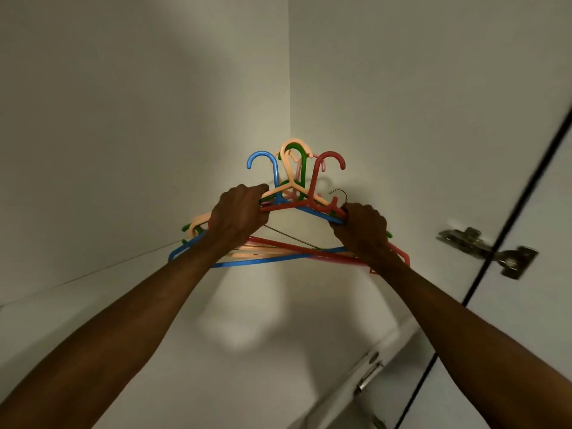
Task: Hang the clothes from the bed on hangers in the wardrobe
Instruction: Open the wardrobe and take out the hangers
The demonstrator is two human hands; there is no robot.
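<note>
A bundle of several plastic hangers (297, 181) in blue, peach, green, pink and red, plus a thin wire one, is held up inside a white wardrobe compartment, hooks pointing up toward the back corner. My left hand (238, 215) grips the bundle's left shoulders. My right hand (362, 230) grips the right shoulders. The hangers' lower bars (278, 255) cross below and between my wrists. No clothes and no bed are in view.
White wardrobe walls meet in a corner (289, 88) behind the hangers. A white shelf surface (93, 298) lies at lower left. On the right a door edge with two metal hinges (489, 252), (368, 376) stands close to my right forearm.
</note>
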